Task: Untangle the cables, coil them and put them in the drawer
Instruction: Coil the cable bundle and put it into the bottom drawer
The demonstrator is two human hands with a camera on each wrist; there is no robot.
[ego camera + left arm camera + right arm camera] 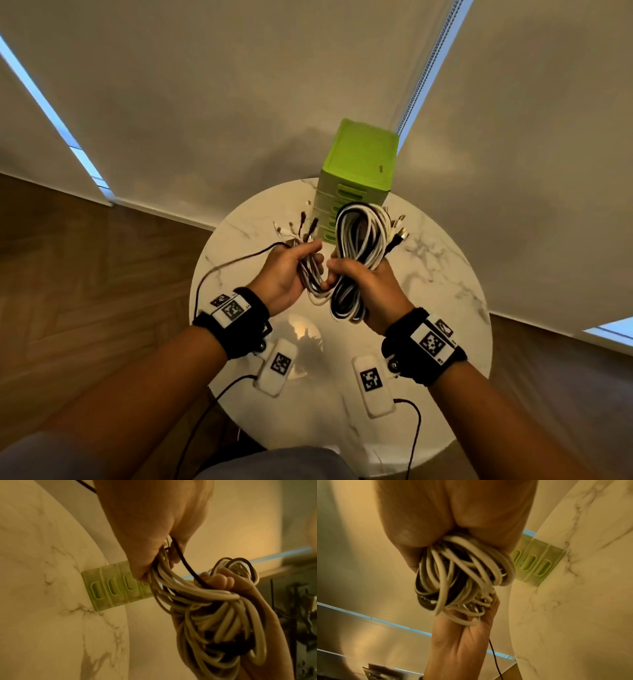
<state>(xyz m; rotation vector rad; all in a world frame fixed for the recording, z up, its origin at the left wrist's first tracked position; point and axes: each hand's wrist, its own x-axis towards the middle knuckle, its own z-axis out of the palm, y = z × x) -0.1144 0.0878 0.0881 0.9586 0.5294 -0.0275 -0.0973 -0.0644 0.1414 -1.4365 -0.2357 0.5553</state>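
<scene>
— White and black cables point(356, 253), all in one bundle: where are they?

— Up in the air above the tabletop point(442, 274), between my two hands. My right hand point(368, 291) is closed round the big looped coil, with loops standing out above my fist and hanging below it.

— And your left?

— My left hand point(286, 274) grips a thinner bunch of strands, mostly white, running across from that coil. The plug ends fan out past my fingers, toward the drawer unit point(356, 178).

— Where does that stand?

— At the far edge of the round marble top, just behind the cables. It is green, and the drawer fronts I can see look closed.

— Anything else?

— Two white marker blocks lie on the near side, below my wrists. Both wrists wear black bands with printed tags.
</scene>
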